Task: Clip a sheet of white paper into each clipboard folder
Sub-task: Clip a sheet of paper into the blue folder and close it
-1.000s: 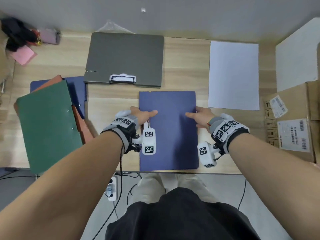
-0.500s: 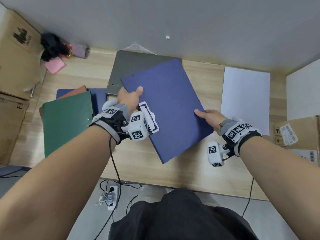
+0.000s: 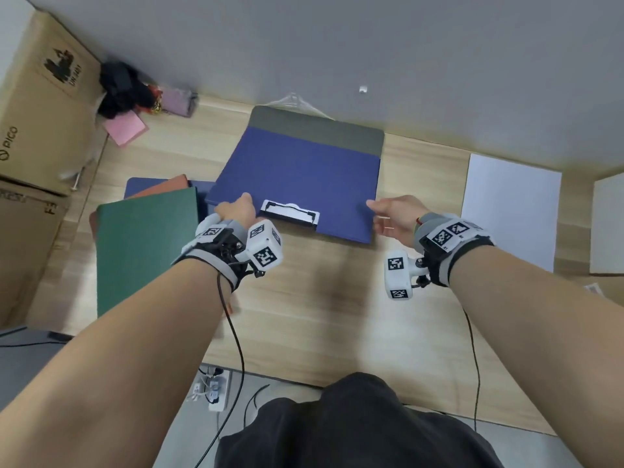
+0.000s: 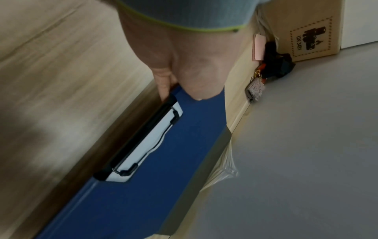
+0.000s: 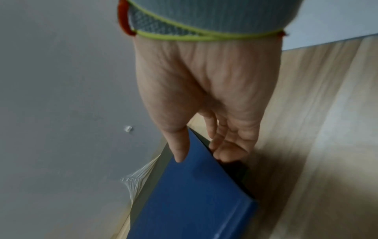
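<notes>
the blue clipboard folder [image 3: 297,184] lies over the grey folder [image 3: 317,130], covering most of it so only a grey strip shows past its far edge. its near edge, the one with the black and white clip [image 3: 291,214], sits just in front of both hands. the left hand [image 3: 236,211] grips the near edge right beside the clip; in the left wrist view the thumb [image 4: 196,84] presses on top of the cover and a finger curls under the edge next to the clip's end. the right hand [image 3: 395,214] holds the near right corner of the same folder; the right wrist view shows the thumb [image 5: 180,145] lying on the blue cover and the other fingers [image 5: 227,150] curled beneath the edge. whether the near edge is lifted off the table [image 3: 304,315] or resting on it cannot be told, though a dark shadow sits under it in both wrist views.

further out to the right of the right hand lies a sheet of white paper [image 3: 510,211] flat on the table, well apart from the blue folder. to the left of the left hand is a green folder [image 3: 145,251] stacked over an orange-brown one [image 3: 158,187] and another blue one [image 3: 141,184]. beyond them, far left, are a pink pad [image 3: 125,130], a dark bundle [image 3: 118,86] and cardboard boxes [image 3: 44,106]. crumpled clear plastic [image 3: 297,101] pokes out behind the grey folder against the wall.
</notes>
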Demonstrator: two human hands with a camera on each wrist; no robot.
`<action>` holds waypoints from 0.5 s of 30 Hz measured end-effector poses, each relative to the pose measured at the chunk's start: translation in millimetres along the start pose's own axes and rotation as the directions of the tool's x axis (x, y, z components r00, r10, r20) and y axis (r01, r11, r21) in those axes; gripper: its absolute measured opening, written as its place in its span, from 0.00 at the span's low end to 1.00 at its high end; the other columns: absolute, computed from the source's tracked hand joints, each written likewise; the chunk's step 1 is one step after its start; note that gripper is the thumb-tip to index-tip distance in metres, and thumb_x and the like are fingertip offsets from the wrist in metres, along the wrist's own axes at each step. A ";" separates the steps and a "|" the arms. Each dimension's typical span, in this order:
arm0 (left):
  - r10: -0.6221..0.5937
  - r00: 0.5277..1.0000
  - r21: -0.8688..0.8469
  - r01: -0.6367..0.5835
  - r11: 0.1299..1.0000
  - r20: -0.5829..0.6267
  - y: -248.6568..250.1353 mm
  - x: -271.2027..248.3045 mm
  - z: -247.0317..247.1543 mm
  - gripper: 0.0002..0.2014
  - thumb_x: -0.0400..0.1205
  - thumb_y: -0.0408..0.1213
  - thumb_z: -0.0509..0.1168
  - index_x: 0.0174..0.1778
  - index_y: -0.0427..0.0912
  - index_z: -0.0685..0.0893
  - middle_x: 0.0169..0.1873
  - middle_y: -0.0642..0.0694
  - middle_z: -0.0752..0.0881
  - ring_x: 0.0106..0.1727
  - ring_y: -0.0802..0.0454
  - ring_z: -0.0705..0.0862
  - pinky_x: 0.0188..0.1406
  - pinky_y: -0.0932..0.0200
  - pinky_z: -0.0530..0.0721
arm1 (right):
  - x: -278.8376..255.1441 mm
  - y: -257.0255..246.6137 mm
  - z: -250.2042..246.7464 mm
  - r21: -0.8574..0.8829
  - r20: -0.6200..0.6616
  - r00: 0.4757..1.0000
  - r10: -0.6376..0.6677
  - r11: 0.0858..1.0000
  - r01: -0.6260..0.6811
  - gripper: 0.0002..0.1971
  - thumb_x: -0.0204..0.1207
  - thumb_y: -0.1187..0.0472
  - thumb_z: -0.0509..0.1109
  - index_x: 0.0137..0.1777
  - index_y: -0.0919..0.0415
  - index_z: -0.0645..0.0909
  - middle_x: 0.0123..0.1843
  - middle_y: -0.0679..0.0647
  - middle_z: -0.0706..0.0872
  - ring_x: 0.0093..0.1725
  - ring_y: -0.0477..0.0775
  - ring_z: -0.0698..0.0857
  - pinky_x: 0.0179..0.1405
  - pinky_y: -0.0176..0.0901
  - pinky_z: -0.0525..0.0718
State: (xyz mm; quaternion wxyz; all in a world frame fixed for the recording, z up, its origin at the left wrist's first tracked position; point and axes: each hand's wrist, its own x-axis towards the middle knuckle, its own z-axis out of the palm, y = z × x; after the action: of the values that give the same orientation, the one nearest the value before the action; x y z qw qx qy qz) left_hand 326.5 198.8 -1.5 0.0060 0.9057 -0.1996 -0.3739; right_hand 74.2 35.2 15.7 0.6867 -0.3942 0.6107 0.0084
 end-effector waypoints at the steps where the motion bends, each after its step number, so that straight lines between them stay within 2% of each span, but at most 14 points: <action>1: 0.002 1.000 -0.031 -0.001 1.000 0.011 0.5 -1.2 -0.2 0.19 0.84 0.48 0.63 0.58 0.37 0.68 0.58 0.35 0.80 0.59 0.33 0.77 0.53 0.47 0.76 | 4.8 -3.3 2.0 -0.027 -0.021 1.000 -0.006 1.000 0.006 0.05 0.77 0.64 0.76 0.47 0.62 0.81 0.43 0.57 0.77 0.37 0.53 0.75 0.41 0.44 0.79; 3: -0.033 0.998 -0.170 0.043 0.985 0.062 7.4 -3.4 -1.1 0.21 0.87 0.49 0.59 0.64 0.34 0.71 0.55 0.38 0.80 0.56 0.38 0.79 0.57 0.50 0.81 | 13.1 -11.1 6.7 -0.071 -0.063 0.998 -0.030 0.997 0.026 0.09 0.76 0.61 0.76 0.54 0.61 0.81 0.44 0.57 0.76 0.39 0.54 0.74 0.41 0.45 0.77; 5: -0.084 0.982 -0.499 0.158 0.852 0.167 16.8 0.1 1.4 0.19 0.90 0.41 0.51 0.72 0.32 0.70 0.61 0.39 0.83 0.48 0.50 0.85 0.51 0.59 0.87 | 22.4 -18.5 10.4 -0.079 -0.101 0.994 -0.047 0.996 0.039 0.18 0.76 0.59 0.76 0.64 0.60 0.80 0.47 0.55 0.79 0.40 0.53 0.76 0.39 0.43 0.79; 6: -0.111 0.968 -0.629 0.231 0.742 0.225 22.7 0.6 -0.9 0.21 0.90 0.35 0.42 0.75 0.31 0.68 0.67 0.40 0.82 0.47 0.56 0.86 0.47 0.65 0.88 | 26.7 -21.9 12.1 -0.072 -0.109 0.993 -0.047 0.997 0.039 0.20 0.76 0.58 0.76 0.66 0.60 0.79 0.49 0.55 0.80 0.42 0.52 0.78 0.39 0.43 0.80; 7: -0.106 0.963 -0.607 0.239 0.758 0.247 25.4 4.8 0.0 0.29 0.87 0.36 0.29 0.78 0.33 0.66 0.71 0.42 0.79 0.48 0.59 0.86 0.43 0.69 0.85 | 29.3 -24.0 13.0 -0.066 -0.110 0.993 -0.042 0.997 0.035 0.21 0.76 0.58 0.76 0.67 0.60 0.79 0.52 0.54 0.81 0.45 0.52 0.80 0.40 0.43 0.82; 8: -0.089 0.967 -0.561 0.212 0.800 0.239 26.0 -2.0 -6.1 0.35 0.83 0.43 0.23 0.79 0.38 0.64 0.72 0.46 0.77 0.51 0.59 0.84 0.43 0.70 0.81 | 30.8 -26.0 13.9 -0.062 -0.104 0.994 -0.030 0.998 0.023 0.21 0.77 0.57 0.75 0.68 0.61 0.79 0.56 0.54 0.81 0.49 0.52 0.82 0.41 0.43 0.83; 9: -0.015 0.980 -0.405 0.095 0.909 0.197 22.5 3.4 -4.5 0.31 0.86 0.45 0.29 0.80 0.42 0.64 0.71 0.51 0.77 0.57 0.57 0.83 0.46 0.66 0.77 | 33.6 -28.0 15.1 -0.063 -0.099 0.995 -0.014 0.998 0.008 0.21 0.77 0.57 0.75 0.68 0.62 0.79 0.59 0.54 0.81 0.53 0.53 0.83 0.44 0.44 0.85; 10: 0.045 0.987 -0.255 -0.005 0.967 0.151 18.4 6.5 -0.7 0.24 0.89 0.42 0.37 0.78 0.44 0.67 0.68 0.53 0.78 0.61 0.53 0.81 0.49 0.60 0.77 | 35.4 -29.6 16.3 -0.063 -0.102 0.995 -0.002 0.998 -0.005 0.21 0.77 0.56 0.75 0.67 0.63 0.79 0.60 0.54 0.81 0.57 0.54 0.84 0.46 0.45 0.86; 11: 0.003 0.990 -0.232 0.029 0.972 0.138 21.5 6.7 -0.6 0.20 0.90 0.41 0.44 0.76 0.44 0.69 0.67 0.55 0.79 0.64 0.52 0.81 0.54 0.57 0.78 | 37.8 -30.1 17.5 -0.062 -0.107 0.994 0.008 0.998 -0.014 0.20 0.78 0.57 0.75 0.66 0.63 0.79 0.60 0.55 0.82 0.58 0.55 0.84 0.49 0.46 0.87; 12: -0.007 0.987 -0.369 0.068 0.927 0.163 23.2 8.1 0.2 0.18 0.90 0.41 0.48 0.74 0.42 0.71 0.66 0.55 0.80 0.62 0.52 0.82 0.58 0.57 0.79 | 39.4 -29.5 18.1 -0.059 -0.113 0.994 0.011 0.998 -0.017 0.19 0.78 0.57 0.75 0.65 0.64 0.80 0.58 0.55 0.82 0.57 0.56 0.85 0.50 0.46 0.87; 13: -0.053 0.978 -0.549 0.159 0.821 0.203 29.3 12.7 -3.7 0.17 0.91 0.39 0.50 0.74 0.40 0.71 0.66 0.54 0.80 0.56 0.54 0.84 0.60 0.60 0.82 | 40.7 -28.6 17.6 -0.058 -0.121 0.993 0.010 0.998 -0.017 0.18 0.78 0.57 0.75 0.63 0.64 0.80 0.57 0.55 0.82 0.54 0.55 0.85 0.48 0.45 0.87; 14: -0.091 0.961 -0.687 0.250 0.682 0.260 32.5 13.8 -4.7 0.17 0.90 0.36 0.53 0.74 0.37 0.70 0.67 0.50 0.80 0.48 0.57 0.84 0.58 0.64 0.84 | 43.0 -27.7 17.6 -0.057 -0.130 0.991 0.010 0.998 -0.018 0.16 0.78 0.56 0.75 0.61 0.64 0.81 0.55 0.55 0.82 0.50 0.54 0.85 0.45 0.44 0.86; 15: -0.097 0.951 -0.765 0.294 0.573 0.292 36.3 13.0 -1.1 0.16 0.89 0.33 0.55 0.74 0.35 0.70 0.67 0.45 0.80 0.42 0.60 0.83 0.55 0.66 0.85 | 44.4 -27.2 17.5 -0.060 -0.142 0.990 0.011 0.998 -0.020 0.15 0.77 0.55 0.75 0.58 0.63 0.81 0.52 0.55 0.82 0.46 0.53 0.83 0.42 0.44 0.85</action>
State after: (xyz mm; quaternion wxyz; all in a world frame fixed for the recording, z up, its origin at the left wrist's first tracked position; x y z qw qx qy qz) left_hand 322.7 160.5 -3.6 0.3483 0.7756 0.0922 -0.5183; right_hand 113.5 5.3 -8.4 0.6291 -0.4100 0.6604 0.0043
